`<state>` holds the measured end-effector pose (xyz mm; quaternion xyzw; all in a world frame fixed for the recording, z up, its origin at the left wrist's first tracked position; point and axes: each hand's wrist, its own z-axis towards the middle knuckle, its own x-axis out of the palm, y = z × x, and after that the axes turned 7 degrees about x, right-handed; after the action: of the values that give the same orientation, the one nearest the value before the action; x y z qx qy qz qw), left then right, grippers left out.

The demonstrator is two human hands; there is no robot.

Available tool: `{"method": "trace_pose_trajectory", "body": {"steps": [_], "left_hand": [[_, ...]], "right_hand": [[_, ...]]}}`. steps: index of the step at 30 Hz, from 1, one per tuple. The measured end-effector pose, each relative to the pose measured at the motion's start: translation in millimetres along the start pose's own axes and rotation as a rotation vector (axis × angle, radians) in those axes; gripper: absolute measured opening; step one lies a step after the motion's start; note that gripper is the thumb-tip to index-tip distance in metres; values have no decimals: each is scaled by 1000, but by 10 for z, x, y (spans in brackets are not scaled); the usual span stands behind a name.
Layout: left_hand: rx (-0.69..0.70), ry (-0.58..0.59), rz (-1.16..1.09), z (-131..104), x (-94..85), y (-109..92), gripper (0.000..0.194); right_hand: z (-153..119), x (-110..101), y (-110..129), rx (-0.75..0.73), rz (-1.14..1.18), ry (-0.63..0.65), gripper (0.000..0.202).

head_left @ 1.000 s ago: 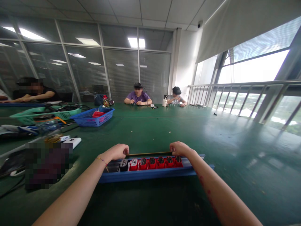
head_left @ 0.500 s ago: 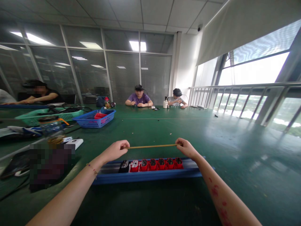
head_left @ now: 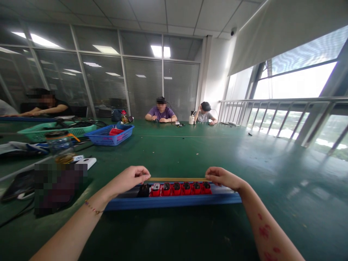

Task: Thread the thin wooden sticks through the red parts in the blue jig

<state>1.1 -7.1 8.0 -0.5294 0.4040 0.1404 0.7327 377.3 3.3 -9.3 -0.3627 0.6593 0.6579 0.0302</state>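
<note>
A thin yellow strip (head_left: 178, 179) stretches level between my two hands, just behind the far edge of a long blue tray (head_left: 174, 203). My left hand (head_left: 136, 175) pinches its left end between thumb and fingers. At the right end, the fingers of my right hand (head_left: 221, 176) are closed on it in the same way. Inside the tray, several red blocks with dark tops (head_left: 176, 189) stand in a row. A black block (head_left: 143, 190) is at the left end of that row. Whether the strip touches the tray's far rim, I cannot tell.
Left of the tray lie a blurred dark purple item (head_left: 58, 188), a white device (head_left: 88, 162) and a glass jar (head_left: 60, 145). Beyond them are a blue basket (head_left: 111, 139) and a green basket (head_left: 35, 135). Several people sit around the green table (head_left: 174, 156).
Both hands have lowered the yellow strip toward the tray's far edge. My right wrist has swung outward. The row of blocks looks unchanged.
</note>
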Motion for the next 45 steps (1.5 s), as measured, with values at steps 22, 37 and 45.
{"method": "trace_pose_trajectory", "body": {"steps": [22,37,45], "left_hand": [[1,113,111,-42,-10,58,40],[-17,113,52,-49,-1,103,42],[-36,115,-3,-73,10,99,41]], "right_hand": [[56,48,-68,-43,-53,37,32],[90,49,-119,-104,24,-35,30],[78,64,9,-201,-262,-239,34]]}}
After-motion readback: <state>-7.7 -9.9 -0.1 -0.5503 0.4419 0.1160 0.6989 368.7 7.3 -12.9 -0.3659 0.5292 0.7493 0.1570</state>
